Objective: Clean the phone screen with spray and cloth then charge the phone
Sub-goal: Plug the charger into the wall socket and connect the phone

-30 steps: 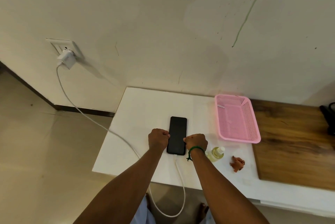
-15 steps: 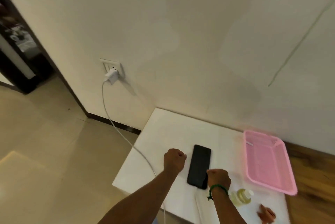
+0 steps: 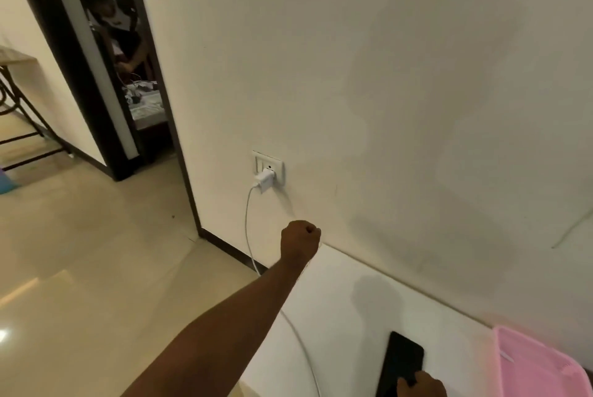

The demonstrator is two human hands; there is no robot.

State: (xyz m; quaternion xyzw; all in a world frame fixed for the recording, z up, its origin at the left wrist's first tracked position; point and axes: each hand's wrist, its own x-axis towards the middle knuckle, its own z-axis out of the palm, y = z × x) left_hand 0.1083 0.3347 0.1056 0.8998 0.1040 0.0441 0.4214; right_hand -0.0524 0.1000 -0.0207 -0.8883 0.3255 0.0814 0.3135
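Note:
The black phone (image 3: 405, 359) lies screen up on the white table (image 3: 346, 306), near the bottom edge of the view. My right hand (image 3: 421, 384) rests on the phone's near end and is mostly cut off by the frame, so its grip is unclear. My left hand (image 3: 301, 238) is a closed fist holding nothing, raised over the table's far left corner, below and right of the wall socket (image 3: 275, 165). A white charger adapter (image 3: 265, 180) sits plugged in there. Its white cable (image 3: 248, 226) hangs down and runs under my left arm toward the phone.
A pink plastic basket (image 3: 542, 367) stands on the table right of the phone. The wall runs close behind the table. To the left are a tiled floor and a dark-framed doorway (image 3: 96, 82) with a person beyond it.
My left fist has left the phone's side and risen toward the wall socket. The view has swung up and left, so the spray bottle and cloth have dropped out of sight. My right hand stays at the phone.

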